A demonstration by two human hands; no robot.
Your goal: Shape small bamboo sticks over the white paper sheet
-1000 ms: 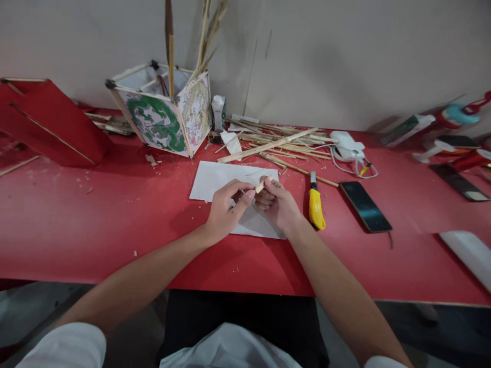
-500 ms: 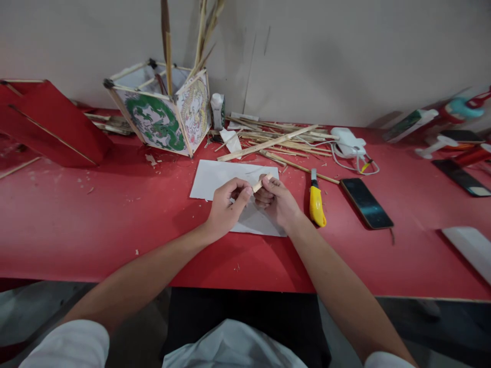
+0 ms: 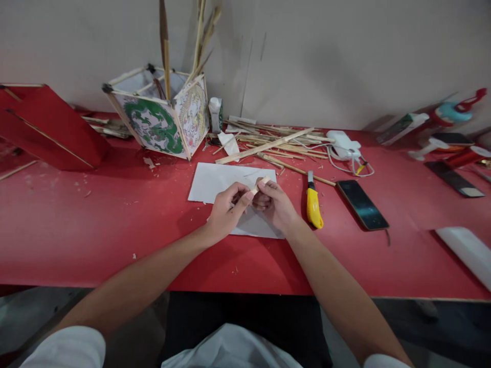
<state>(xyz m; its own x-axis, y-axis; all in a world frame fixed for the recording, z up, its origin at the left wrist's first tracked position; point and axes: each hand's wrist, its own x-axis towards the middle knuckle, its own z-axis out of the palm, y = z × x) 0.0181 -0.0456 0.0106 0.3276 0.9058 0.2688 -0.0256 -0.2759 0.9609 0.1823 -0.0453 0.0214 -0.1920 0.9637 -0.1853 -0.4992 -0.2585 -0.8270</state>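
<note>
Bamboo stick piece (image 3: 261, 183), short, pinched between both hands over the white paper sheet (image 3: 215, 180) on the red counter (image 3: 95, 225). Left hand (image 3: 226, 209) grip pressed on the near end, right hand (image 3: 274, 204) grip closed around the far end. Looks like fine fingertip work on the piece; both pinches need to stay steady. Yellow utility knife (image 3: 313, 207) at 3 o'clock, untouched; phone (image 3: 362, 204) beyond it. Painted dragon lantern frame (image 3: 161, 122) at 11 o'clock. No readable writing or brands.

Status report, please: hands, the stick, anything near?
Both hands, left hand and right hand, pinch short bamboo stick over white paper. Yellow knife lies right, untouched.
</note>
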